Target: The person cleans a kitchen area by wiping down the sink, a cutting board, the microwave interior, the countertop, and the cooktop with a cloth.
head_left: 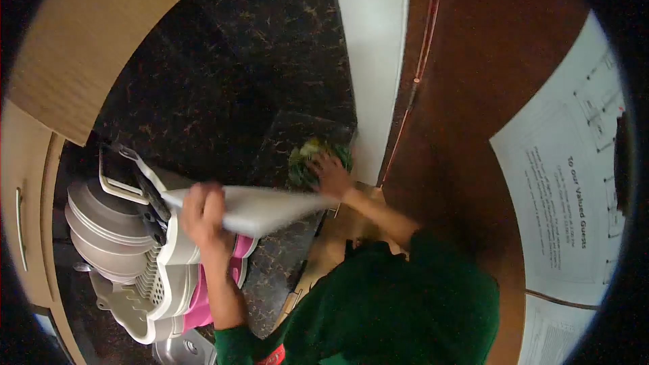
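Observation:
My left hand (203, 213) is closed round the edge of a white cutting board (267, 208), which is smeared by motion and tilted, just above the dish rack's end. Across from it, my right hand (328, 170) lies with fingers spread over a bunch of leafy greens (297, 165). These greens rest on a dark, glossy rectangular surface (284, 136) on the counter. The board's far end reaches close to my right wrist.
To the left, a white and pink dish rack (177, 280) holds several stacked plates (111, 230) and some utensils (145, 169). A metal sink (186, 348) shows below it. Dark patterned countertop (250, 40) runs beyond the hands. Printed notices (568, 182) hang on the brown surface at right.

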A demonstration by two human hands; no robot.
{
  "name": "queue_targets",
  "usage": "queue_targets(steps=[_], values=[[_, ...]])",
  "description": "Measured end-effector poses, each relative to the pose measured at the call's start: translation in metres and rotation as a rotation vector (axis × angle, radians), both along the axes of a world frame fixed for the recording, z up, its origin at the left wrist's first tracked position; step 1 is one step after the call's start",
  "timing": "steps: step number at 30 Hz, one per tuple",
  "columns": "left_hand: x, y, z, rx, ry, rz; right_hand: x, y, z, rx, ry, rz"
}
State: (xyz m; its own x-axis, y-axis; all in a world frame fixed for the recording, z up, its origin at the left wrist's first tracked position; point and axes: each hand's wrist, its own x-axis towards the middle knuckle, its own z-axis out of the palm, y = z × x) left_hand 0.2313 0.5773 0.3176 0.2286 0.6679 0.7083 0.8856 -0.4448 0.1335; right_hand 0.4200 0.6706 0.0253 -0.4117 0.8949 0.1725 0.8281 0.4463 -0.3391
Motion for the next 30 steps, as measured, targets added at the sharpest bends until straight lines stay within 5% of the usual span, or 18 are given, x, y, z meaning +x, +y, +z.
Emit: queue_targets(steps=[2, 6, 10, 13, 16, 20, 22, 26, 29, 30], values=[[-0.002, -0.028, 0.000, -0.117, -0.074, -0.050, -0.016, 0.055, -0.017, 0.131, -0.106, -0.059], [0.002, -0.049, 0.012, -0.320, 0.177, -0.047, -0.065, 0.150, -0.004, -0.016, -0.130, 0.044], [-0.005, -0.060, 0.005, -0.410, 0.142, 0.008, -0.062, 0.173, -0.009, 0.114, -0.036, 0.023], [0.005, -0.067, 0.004, -0.365, 0.184, -0.012, -0.025, 0.163, -0.014, 0.095, 0.096, -0.093], [0.005, -0.071, 0.005, -0.325, 0.241, -0.041, 0.031, 0.122, -0.025, 0.318, -0.153, -0.126], [-0.007, -0.095, 0.014, -0.316, 0.206, -0.072, 0.097, 0.076, -0.051, 0.324, 0.052, -0.394], [-0.019, -0.115, 0.015, -0.359, 0.146, -0.060, 0.123, 0.043, -0.022, -0.107, -0.142, -0.491], [-0.042, -0.131, 0.005, -0.286, 0.084, -0.048, 0.099, -0.012, -0.011, -0.012, 0.249, -0.813], [-0.044, -0.139, 0.003, -0.284, 0.052, -0.060, 0.025, -0.026, 0.033, 0.165, 0.083, -0.655], [-0.041, -0.139, 0.004, -0.292, 0.038, -0.066, 0.002, -0.035, 0.064, -0.084, 0.092, -0.527]])
